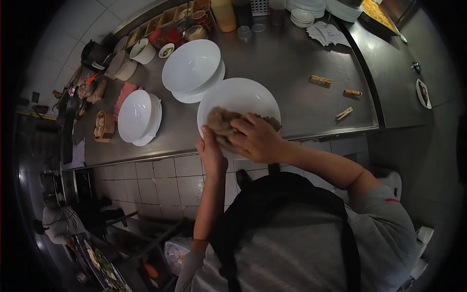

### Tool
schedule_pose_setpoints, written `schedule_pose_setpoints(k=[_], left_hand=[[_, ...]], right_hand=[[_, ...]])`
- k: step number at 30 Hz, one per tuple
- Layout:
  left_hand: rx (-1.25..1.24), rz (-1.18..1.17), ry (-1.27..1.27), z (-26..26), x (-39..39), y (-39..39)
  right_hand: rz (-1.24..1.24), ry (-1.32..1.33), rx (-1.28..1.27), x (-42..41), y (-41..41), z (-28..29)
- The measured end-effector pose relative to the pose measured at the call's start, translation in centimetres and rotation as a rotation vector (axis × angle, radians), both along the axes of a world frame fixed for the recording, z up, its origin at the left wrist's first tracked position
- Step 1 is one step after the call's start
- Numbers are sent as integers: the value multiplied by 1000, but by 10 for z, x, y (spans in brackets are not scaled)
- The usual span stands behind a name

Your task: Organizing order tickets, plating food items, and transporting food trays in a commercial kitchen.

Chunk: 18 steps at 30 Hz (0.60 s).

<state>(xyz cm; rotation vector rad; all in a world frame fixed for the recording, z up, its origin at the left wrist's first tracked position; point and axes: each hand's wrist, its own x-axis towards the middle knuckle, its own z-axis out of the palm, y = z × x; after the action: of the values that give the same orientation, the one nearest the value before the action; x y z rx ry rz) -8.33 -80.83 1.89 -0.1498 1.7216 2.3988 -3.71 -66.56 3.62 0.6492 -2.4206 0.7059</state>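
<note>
A large white bowl is held near the front edge of the steel counter, its inside facing me. My left hand grips its left rim, thumb on top. In my right hand is a bunched brown cloth, pressed against the inside of the bowl. Part of the cloth shows on the far side of the hand, over the right of the bowl. Just beyond stands another large white bowl on a white plate or dish. Farther left, a smaller white bowl rests on a white plate.
Clothespins lie on the steel counter at right. Paper slips, stacked plates and sauce bottles stand along the back. A bamboo steamer sits at left. A co-worker is at lower left.
</note>
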Motion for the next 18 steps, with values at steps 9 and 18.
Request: schedule_pose_setpoints(k=[9,18], left_hand=[[18,-73,-124,24,-10,41],[163,-210,-231,3,-35,98]], right_hand=[[-330,-447,-688,10,145,5],[375,-906,-2169,66,131,-32]])
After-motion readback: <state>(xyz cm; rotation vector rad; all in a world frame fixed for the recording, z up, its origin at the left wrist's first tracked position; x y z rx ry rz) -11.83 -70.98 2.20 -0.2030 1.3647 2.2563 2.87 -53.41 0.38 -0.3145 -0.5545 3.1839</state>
